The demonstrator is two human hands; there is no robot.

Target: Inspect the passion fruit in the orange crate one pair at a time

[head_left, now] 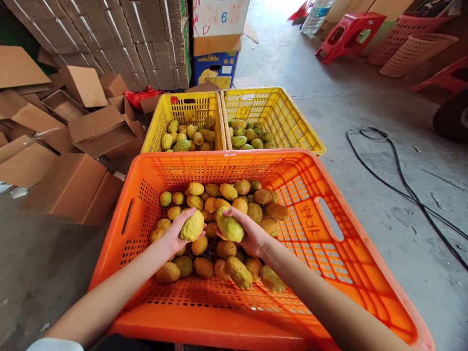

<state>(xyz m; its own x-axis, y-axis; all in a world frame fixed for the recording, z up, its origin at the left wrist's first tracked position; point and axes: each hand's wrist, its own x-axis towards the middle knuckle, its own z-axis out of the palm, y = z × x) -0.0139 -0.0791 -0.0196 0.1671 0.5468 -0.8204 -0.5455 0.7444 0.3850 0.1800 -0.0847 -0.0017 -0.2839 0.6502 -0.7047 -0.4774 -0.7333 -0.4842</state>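
Observation:
My left hand (179, 231) is closed round a bumpy, yellow oval fruit (192, 225). In my right hand (248, 231) sits a smoother green-yellow oval fruit (230, 225), gripped between thumb and fingers. Both hands hover close together over a large orange plastic crate (204, 324). Across its bottom lie many loose fruits, yellow, green and brownish, such as a long yellow one (239, 273) near the front and a brown one (277, 211) at the right. My forearms and hands hide part of the heap.
Two yellow crates, left (153, 124) and right (305, 124), hold more fruit behind the orange one. Cardboard boxes (69, 185) litter the floor at left, below stacked flat cardboard (161, 44). A black cable (402, 178) and a red stool (353, 34) are at right.

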